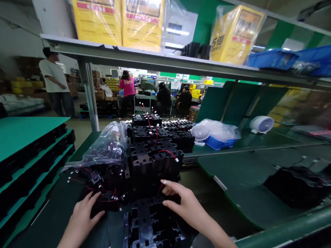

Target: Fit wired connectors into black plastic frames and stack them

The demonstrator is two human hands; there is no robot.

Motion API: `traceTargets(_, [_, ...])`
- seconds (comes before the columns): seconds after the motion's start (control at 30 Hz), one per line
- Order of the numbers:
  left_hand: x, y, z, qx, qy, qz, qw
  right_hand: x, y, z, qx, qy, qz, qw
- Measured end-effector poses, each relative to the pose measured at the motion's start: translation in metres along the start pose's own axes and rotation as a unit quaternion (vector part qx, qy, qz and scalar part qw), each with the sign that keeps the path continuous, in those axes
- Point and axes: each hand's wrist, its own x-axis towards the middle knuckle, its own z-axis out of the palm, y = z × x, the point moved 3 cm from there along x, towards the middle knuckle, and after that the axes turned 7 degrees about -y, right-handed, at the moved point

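My left hand (pixel 82 218) has its fingers and thumb spread at the edge of a pile of small black parts (pixel 95 176) with red-and-black wires and white plugs. My right hand (pixel 183 203) is over the far end of a black plastic housing (pixel 148 226). Its curled fingers are at a thin red wire (pixel 160 189) with a small white plug at the fingertip, while the thumb stands apart. The near housing lies with its slotted side up. Behind it a row of stacked black housings (pixel 155 165) has wires on top, one of them a loose red wire (pixel 167 152).
A clear plastic bag (pixel 106 142) lies behind the pile. Green-topped black trays (pixel 24 128) are stacked at left. A white fan (pixel 200 133) and a blue bin (pixel 220 143) stand at back right. An overhead shelf (pixel 170 61) holds yellow boxes. Several people are in the background.
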Motion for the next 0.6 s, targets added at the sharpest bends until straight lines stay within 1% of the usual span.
traceTargets(0.07, [0.008,-0.009,-0.003,-0.022,-0.026,0.012,0.999,-0.012,0.000,-0.003,0.016,0.045,-0.010,0.999])
traceTargets(0.17, [0.011,-0.009,-0.011,-0.038,-0.051,0.019,0.998,-0.028,-0.004,-0.007,-0.040,0.096,-0.044,0.994])
traceTargets(0.23, [0.011,-0.007,-0.014,-0.051,-0.061,0.024,0.997,-0.036,-0.007,-0.007,-0.084,0.108,-0.077,0.988])
traceTargets(0.3, [0.011,-0.005,-0.015,-0.070,-0.066,0.026,0.995,-0.042,-0.010,-0.006,-0.117,0.103,-0.110,0.982])
traceTargets(0.37, [0.010,-0.004,-0.017,-0.093,-0.055,0.026,0.994,-0.047,-0.011,-0.004,-0.142,0.096,-0.137,0.976])
traceTargets(0.47, [0.000,0.002,-0.027,-0.139,-0.002,0.012,0.990,-0.052,-0.015,-0.002,-0.166,0.106,-0.174,0.965])
traceTargets(0.53, [-0.013,0.015,-0.037,-0.201,0.027,0.001,0.979,-0.053,-0.022,0.000,-0.167,0.112,-0.198,0.959])
traceTargets(0.6, [-0.029,0.035,-0.043,-0.297,0.033,0.002,0.954,-0.051,-0.034,0.007,-0.160,0.103,-0.222,0.956])
